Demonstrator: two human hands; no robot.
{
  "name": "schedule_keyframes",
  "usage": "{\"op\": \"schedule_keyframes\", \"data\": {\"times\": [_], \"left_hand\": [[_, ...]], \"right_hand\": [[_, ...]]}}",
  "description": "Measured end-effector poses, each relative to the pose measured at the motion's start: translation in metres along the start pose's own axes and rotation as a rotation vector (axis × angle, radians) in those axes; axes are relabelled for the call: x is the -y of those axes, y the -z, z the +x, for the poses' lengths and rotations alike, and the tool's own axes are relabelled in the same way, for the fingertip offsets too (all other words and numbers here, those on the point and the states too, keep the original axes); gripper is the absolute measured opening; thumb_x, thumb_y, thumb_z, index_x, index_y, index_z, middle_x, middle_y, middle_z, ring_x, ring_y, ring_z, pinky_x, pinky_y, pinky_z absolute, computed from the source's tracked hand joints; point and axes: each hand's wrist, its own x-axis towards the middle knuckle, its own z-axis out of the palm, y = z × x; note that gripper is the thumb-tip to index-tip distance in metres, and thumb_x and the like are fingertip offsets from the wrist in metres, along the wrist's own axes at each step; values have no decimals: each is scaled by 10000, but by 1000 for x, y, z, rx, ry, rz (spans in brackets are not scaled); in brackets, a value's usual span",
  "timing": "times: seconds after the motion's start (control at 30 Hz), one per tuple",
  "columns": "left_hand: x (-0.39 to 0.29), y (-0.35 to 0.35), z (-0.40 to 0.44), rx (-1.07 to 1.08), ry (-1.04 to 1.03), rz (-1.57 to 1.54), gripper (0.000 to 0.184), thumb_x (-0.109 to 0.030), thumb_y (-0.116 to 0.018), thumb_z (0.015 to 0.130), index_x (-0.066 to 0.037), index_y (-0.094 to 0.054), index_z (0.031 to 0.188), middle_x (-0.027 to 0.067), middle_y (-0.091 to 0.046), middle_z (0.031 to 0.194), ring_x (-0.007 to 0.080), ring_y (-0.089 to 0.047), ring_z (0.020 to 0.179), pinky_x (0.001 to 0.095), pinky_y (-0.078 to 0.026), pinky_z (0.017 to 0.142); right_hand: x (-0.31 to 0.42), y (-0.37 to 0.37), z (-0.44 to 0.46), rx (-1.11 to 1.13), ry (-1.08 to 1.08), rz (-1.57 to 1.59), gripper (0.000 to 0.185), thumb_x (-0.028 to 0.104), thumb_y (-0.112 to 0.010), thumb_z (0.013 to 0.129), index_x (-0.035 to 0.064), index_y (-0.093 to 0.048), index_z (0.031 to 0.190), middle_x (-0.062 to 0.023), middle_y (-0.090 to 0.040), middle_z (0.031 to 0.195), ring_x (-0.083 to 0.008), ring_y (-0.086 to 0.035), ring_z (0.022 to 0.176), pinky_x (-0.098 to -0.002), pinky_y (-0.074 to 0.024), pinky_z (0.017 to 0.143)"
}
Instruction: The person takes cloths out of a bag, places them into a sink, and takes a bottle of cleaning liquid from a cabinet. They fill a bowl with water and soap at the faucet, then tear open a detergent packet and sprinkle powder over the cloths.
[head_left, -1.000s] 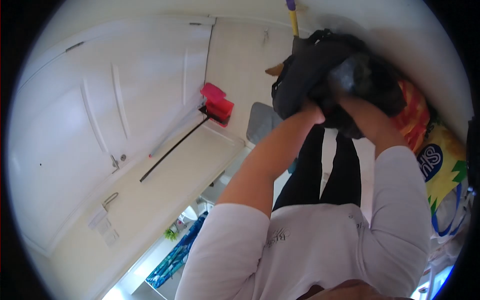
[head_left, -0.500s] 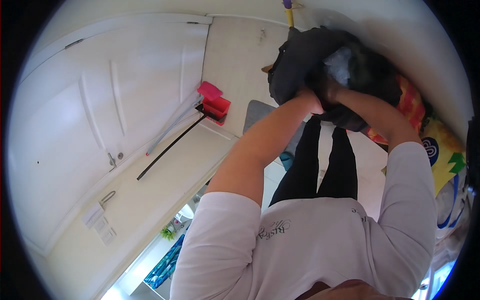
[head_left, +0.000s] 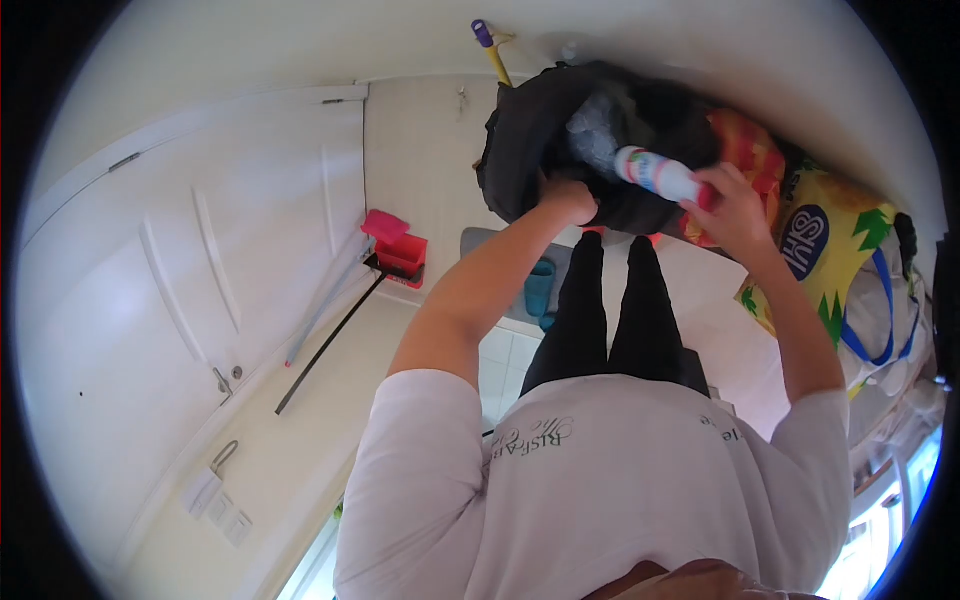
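A dark, soft bag (head_left: 530,130) stands gaping against the wall, with crumpled clear plastic (head_left: 594,132) inside it. My left hand (head_left: 570,200) is closed on the bag's near rim, its fingertips partly hidden by the dark fabric. Over the bag's right side, my right hand (head_left: 732,208) grips a white bottle (head_left: 656,174) by its pinkish-red cap end. The bottle lies almost level, its far end pointing left toward the plastic. Its label shows blue and red print too small to read.
A red patterned bag (head_left: 745,155) and a yellow shopping bag (head_left: 835,225) stand to the right. A red dustpan (head_left: 402,256) and a black-handled broom (head_left: 330,345) lean by the white door (head_left: 180,280). Blue slippers (head_left: 539,290) lie on a grey mat (head_left: 480,240).
My right hand has come up out of the dark bag and moved right, now with the white bottle in it. My left hand stays at the bag's rim. The view has shifted.
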Motion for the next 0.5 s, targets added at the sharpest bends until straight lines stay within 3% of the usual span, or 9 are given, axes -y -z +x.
{"op": "schedule_keyframes", "data": {"times": [0.1,0.2,0.33,0.4,0.47,0.5], "left_hand": [[-12,-25,19,-278,-62,-720,478,-405,-392,935,-49,-580,1191,206,-559,1223,370,-488,1179,467,-353,1004],[-47,-21,-5,-726,-81,-931,445,-292,-513,866,-32,-528,1227,209,-569,1202,376,-496,1164,440,-411,953],[-91,9,-73,-842,-536,-682,601,-245,-709,727,-23,-495,1243,200,-549,1213,378,-510,1136,449,-405,952],[-114,6,-95,-785,-707,-611,682,-243,-756,669,-20,-476,1250,199,-547,1207,378,-513,1128,454,-400,954],[-131,-2,-107,-797,-771,-627,648,-245,-763,672,-20,-486,1214,198,-562,1170,371,-537,1095,444,-420,930],[-132,2,-114,-809,-803,-632,632,-246,-766,673,-20,-491,1195,198,-570,1152,368,-549,1078,439,-430,917]], "right_hand": [[-2,31,-55,-242,-49,-58,281,111,-748,735,23,-599,957,-131,-593,875,-264,-608,734,-327,-500,627],[-7,37,-88,-366,-132,-100,242,113,-744,747,16,-603,918,-132,-615,833,-230,-602,671,-293,-483,569],[-1,29,-111,-305,-337,-10,227,129,-754,742,10,-608,869,-124,-613,765,-186,-578,622,-265,-454,532],[12,23,-110,-305,-234,66,229,142,-763,734,12,-612,847,-114,-596,721,-165,-561,598,-258,-444,528],[37,24,-103,-261,-190,80,240,150,-771,727,13,-613,843,-117,-581,701,-158,-559,592,-262,-449,534],[40,21,-105,-226,-191,94,303,150,-767,731,17,-599,944,-96,-606,789,-150,-575,659,-253,-469,612]]}}
